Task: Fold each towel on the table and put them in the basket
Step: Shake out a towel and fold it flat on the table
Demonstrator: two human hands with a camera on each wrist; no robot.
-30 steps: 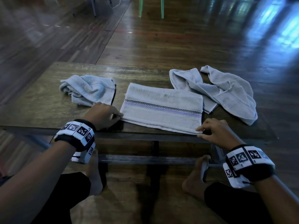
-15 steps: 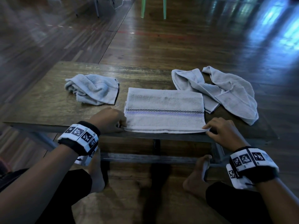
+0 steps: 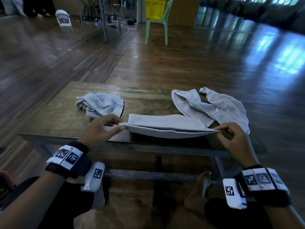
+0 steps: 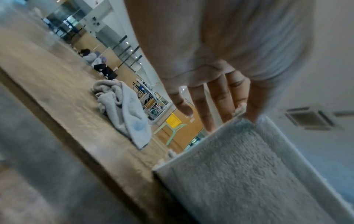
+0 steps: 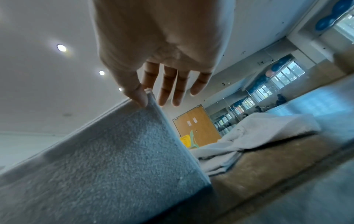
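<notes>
Left to right: crumpled towel [image 3: 100, 104] at table [image 3: 54, 118] left, untouched, apart from the fold. Left hand [image 3: 99, 129] pinching near-left corner of folded towel [image 3: 165, 126], thumb and forefinger clamped on the edge, other fingers [image 4: 201, 109] straight and loose. Folded towel mid-table at the near edge, near hem lifted clear, far part apparently resting on the wood, middle sagging a little. Right hand [image 3: 234, 139] pinching near-right corner the same way, thumb on the hem, remaining fingers [image 5: 168, 91] extended. Loose towel [image 3: 219, 106] at table right, its near flap close to or under the folded one's right end, cannot tell which. Basket [image 3: 155, 9] yellow, on a green chair [image 3: 156, 25] well beyond the table. Step looks like: carry near hem over to far hem, halving again. To do well: keep both corners level and equally taut to kill the sag, move in step, land hem on hem, keep right end off the loose towel, then flatten the crease. Versus a second ago: then towel flat, striped band up, hands down at the near corners; now corners raised, stripe hidden, head tilted up so basket shows.
</notes>
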